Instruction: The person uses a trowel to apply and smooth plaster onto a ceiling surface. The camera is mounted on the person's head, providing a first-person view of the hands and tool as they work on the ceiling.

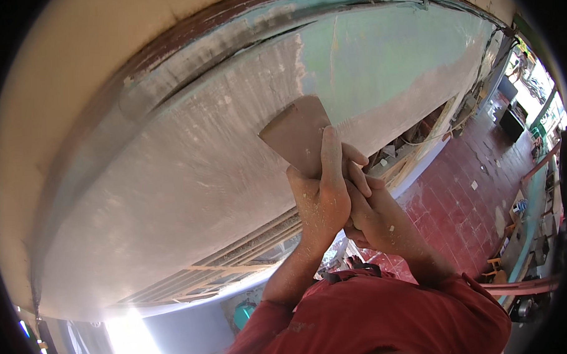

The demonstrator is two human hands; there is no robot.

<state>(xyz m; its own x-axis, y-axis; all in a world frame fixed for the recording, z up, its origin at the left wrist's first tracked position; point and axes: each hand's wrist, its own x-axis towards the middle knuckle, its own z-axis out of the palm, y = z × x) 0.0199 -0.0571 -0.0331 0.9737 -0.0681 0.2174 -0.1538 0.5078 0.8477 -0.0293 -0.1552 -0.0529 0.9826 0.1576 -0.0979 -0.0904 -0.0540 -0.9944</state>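
Observation:
A wide, flat scraper [296, 134] with a dull brown-grey blade is held up against the wall surface, its broad edge toward the upper left. My left hand [322, 197] is closed on it, one digit stretched along the blade's right side. Close beside and partly behind, my right hand [373, 214] is closed too, its fingers curled around the same grip. The handle is hidden inside the hands. Pale flakes and dust speckle both hands and forearms. The blade lies over bare grey wall [190, 180], just below a patch of green paint [379, 61].
Cables [229, 57] run along the wall's upper edge. Below the wall surface are wooden slats [236, 250] and an opening with debris [392, 151]. A red tiled floor [453, 202] lies at the right, with a dark box-like object [511, 125] on it. A teal object [243, 314] sits lower left.

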